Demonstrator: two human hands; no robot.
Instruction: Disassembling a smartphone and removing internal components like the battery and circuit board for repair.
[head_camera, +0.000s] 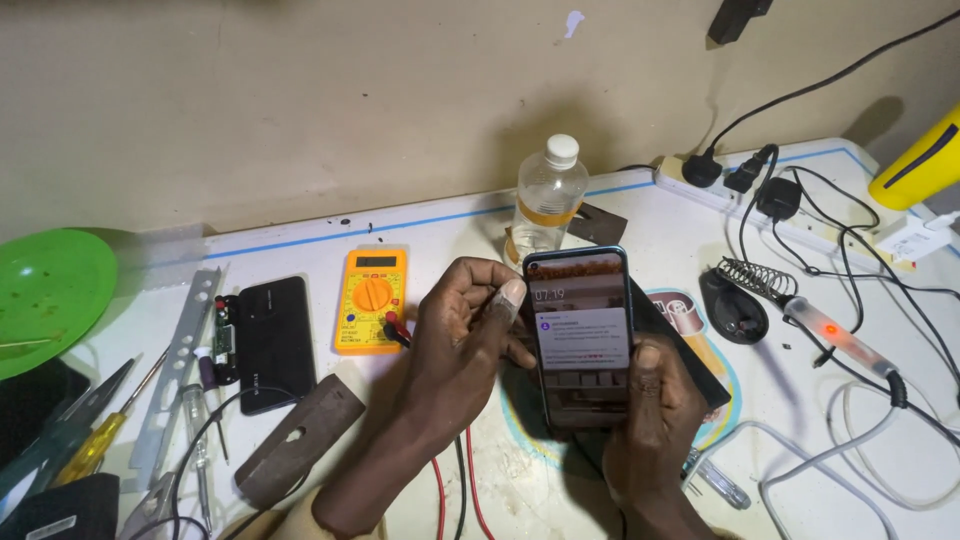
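A smartphone (580, 335) is held up over the middle of the white table (300, 240), its screen lit and turned toward the camera. Its long axis runs away from the person, the top end pointing toward the far edge and the bottom end sunk into the grip below. The right hand (650, 420) is wrapped around the lower half from beneath and from the right, the thumb pressed flat on the right rim of the screen; that hand is closed on the phone and carries it. The left hand (465, 345) is brought in from the left at mid-height, fingers curled, the thumb (508, 297) laid against the upper left edge of the case. Whether the weight is shared by this hand or the edge is merely touched cannot be told. So the phone lies between the two hands, with the right one beneath and nearer its lower end, the left one level with its upper half.

Behind the phone, toward the far edge, a clear plastic bottle (548, 195) with a white cap is seen standing upright. To the left of the left hand a yellow multimeter (370, 298) lies flat, its red and black leads (455, 490) trailing toward the near edge under the left wrist. Further left a dark phone (272, 340) is laid face down. Toward the right edge a soldering iron (835, 335) is rested beside its coil stand (750, 280), well apart from both hands. A green plate (50, 290) sits at the left edge.
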